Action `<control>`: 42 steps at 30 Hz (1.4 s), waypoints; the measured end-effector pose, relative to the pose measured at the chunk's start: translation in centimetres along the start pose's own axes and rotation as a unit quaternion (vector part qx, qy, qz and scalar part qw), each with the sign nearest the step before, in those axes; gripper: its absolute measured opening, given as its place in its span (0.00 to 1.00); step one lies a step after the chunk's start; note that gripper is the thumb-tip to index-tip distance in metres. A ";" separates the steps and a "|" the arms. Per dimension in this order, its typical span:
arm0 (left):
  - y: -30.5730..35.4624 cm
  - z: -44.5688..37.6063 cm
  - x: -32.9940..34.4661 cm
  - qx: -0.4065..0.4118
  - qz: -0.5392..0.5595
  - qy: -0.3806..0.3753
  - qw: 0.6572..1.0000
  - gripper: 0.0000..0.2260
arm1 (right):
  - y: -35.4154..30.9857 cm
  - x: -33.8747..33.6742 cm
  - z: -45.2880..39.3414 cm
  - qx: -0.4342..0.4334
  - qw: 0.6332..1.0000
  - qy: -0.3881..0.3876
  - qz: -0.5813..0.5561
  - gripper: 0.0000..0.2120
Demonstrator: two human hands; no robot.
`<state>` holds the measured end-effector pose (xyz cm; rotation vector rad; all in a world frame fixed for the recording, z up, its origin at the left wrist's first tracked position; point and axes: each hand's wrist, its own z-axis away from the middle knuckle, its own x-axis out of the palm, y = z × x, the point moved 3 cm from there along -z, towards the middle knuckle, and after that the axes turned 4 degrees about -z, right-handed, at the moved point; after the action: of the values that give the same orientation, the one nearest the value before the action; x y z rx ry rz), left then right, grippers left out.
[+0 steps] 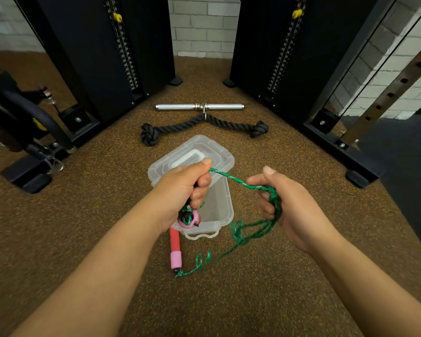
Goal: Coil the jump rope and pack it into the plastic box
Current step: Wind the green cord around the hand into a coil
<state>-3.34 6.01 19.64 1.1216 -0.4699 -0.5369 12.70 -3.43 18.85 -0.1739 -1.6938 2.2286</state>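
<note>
One green jump rope [238, 183] runs between my two hands above the one clear plastic box [219, 212], which sits open on the floor [107, 215] with its lid [192, 154] behind it. My left hand [182, 188] has a closed grip around one handle [188, 218]. My right hand [292, 205] curls its fingers around several rope loops. The second handle [175, 249], red and pink, lies on the floor beside the box. Beyond lie one metal bar [199, 107] and one black rope attachment [204, 126].
</note>
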 end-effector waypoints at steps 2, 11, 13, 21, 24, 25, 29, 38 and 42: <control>0.1 0.0 -0.3 0.000 0.012 0.006 1.000 0.21 | -0.2 -0.3 0.0 -0.032 0.995 -0.012 0.093 0.06; 0.5 0.3 -1.2 -0.020 0.069 0.010 0.997 0.23 | -0.5 -3.1 -0.4 -0.076 0.996 0.040 -0.026 0.12; 0.6 0.6 -1.1 -0.031 0.056 -0.015 0.998 0.22 | -0.7 -2.7 -0.1 -0.080 0.994 0.029 0.062 0.15; 0.1 1.9 1.9 -0.071 0.040 -0.210 0.974 0.16 | 0.7 3.5 1.6 -0.053 0.965 -0.248 0.066 0.10; 0.3 2.2 1.6 -0.078 0.067 -0.221 0.970 0.12 | 0.2 3.1 1.6 -0.051 0.966 -0.249 0.051 0.11; 0.3 2.3 1.6 -0.078 0.072 -0.233 0.967 0.12 | 0.1 2.9 1.5 -0.047 0.966 -0.250 0.048 0.10; 0.3 2.5 1.9 -0.070 0.062 -0.280 0.955 0.11 | 0.6 1.5 0.8 -0.043 0.978 -0.192 0.064 0.05; 0.5 1.9 1.7 -0.025 0.045 -0.185 0.981 0.09 | 0.8 1.7 0.7 -0.072 0.977 -0.197 0.040 0.05; 0.6 1.8 1.8 -0.013 0.007 -0.142 0.990 0.10 | 1.2 1.5 0.4 -0.092 0.980 -0.164 0.059 0.11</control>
<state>-2.87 3.83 20.97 1.0197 -0.7143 -0.6926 10.96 -3.55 18.01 0.0560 -2.1157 2.2811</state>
